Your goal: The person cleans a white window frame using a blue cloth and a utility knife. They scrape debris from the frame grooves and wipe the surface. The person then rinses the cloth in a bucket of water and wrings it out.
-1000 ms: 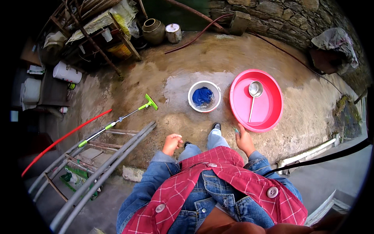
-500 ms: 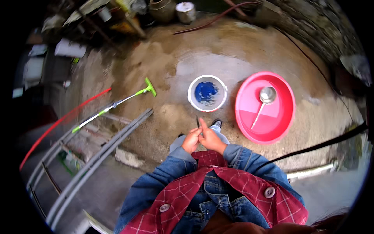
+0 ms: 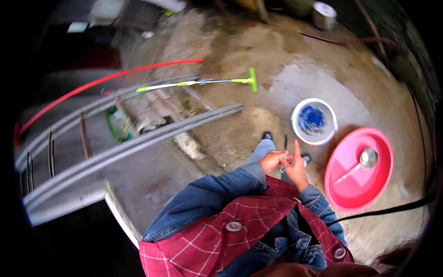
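My left hand (image 3: pixel 273 161) and my right hand (image 3: pixel 296 167) meet in front of my body, above my feet. A thin, dark-tipped tool (image 3: pixel 285 141) sticks up between them, and a small teal part shows beneath; its kind is unclear. My right hand's index finger points away from me while its other fingers curl around the tool. The left fingers are pinched together against the right thumb; what they grip is hidden. Beyond my hands stands a white bucket (image 3: pixel 296 129) with something blue inside. To its right a pink basin (image 3: pixel 335 194) holds a metal ladle (image 3: pixel 368 158).
A grey ladder (image 3: pixel 157 138) lies at left, beside a green-and-white squeegee (image 3: pixel 217 81) and a long red pole (image 3: pixel 129 72). A black hose (image 3: pixel 392 210) crosses at right. A whitish can (image 3: pixel 324 16) and a dark red hose (image 3: pixel 341 41) are at the back.
The view has swung left, so the bucket, basin and my hands appear farther right, and more of the ladder shows. My hands stay together around the tool.
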A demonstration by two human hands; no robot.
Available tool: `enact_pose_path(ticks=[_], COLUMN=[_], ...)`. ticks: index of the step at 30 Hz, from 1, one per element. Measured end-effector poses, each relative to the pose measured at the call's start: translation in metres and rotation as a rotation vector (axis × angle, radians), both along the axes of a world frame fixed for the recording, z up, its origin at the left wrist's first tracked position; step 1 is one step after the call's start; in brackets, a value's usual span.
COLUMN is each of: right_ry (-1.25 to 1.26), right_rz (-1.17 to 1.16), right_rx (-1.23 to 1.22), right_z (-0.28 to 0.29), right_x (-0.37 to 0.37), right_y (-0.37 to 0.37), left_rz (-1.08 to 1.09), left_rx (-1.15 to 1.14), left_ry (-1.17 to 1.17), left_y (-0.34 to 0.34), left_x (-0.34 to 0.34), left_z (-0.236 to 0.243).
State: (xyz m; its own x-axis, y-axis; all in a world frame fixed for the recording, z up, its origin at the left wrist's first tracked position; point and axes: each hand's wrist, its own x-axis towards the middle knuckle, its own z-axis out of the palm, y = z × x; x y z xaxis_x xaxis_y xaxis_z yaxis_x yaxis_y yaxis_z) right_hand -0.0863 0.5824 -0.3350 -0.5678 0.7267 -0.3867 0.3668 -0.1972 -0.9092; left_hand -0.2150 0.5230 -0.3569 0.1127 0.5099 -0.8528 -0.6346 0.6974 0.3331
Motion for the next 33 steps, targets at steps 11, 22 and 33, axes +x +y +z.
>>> enact_pose_path(ticks=[11,22,33], right_ry=[-0.172,-0.308,-0.198], right_rz=[0.833,1.252,1.470], right_rx=[0.505,0.711,0.648], right_z=[0.033,0.064,-0.030], right_x=[-0.072,-0.063,-0.054], right_y=[0.033,0.036,0.058], left_rz=[0.616,0.396,0.462], left_rx=[0.090,-1.630,-2.121], left_ry=[1.158,2.336,1.687], left_y=[-0.162,-0.505,-0.579], left_x=[-0.162,-0.055,0.028], left_z=[0.080,0.332,0.307])
